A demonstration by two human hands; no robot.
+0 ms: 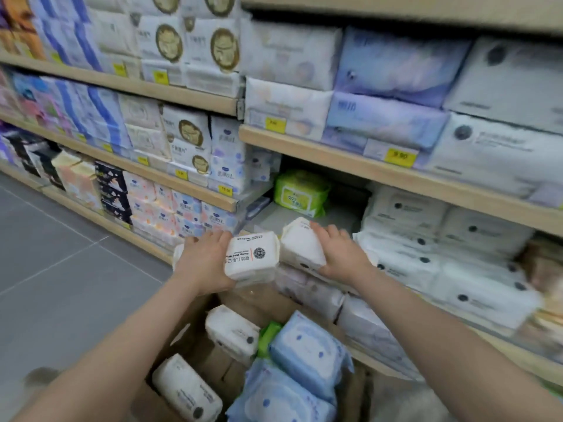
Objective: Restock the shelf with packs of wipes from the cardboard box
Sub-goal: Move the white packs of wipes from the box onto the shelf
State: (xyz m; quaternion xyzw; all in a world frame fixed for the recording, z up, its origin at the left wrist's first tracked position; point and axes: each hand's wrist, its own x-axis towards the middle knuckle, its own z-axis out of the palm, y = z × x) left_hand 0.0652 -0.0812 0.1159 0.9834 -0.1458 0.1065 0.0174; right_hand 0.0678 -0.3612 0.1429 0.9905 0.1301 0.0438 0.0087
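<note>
While both bare arms reach toward the wooden shelf (335,161), the left hand (204,261) grips a white rectangular plastic pack of wipes (254,254) by its left end, and the right hand (341,254) clasps a second white pack (300,243) from the right. The two packs sit side by side, just in front of the shelf opening, where a green pack (300,193) lies farther in. Below, the open brown cardboard box (213,354) contains more white packs (231,332) and pale blue packs (307,354).
</note>
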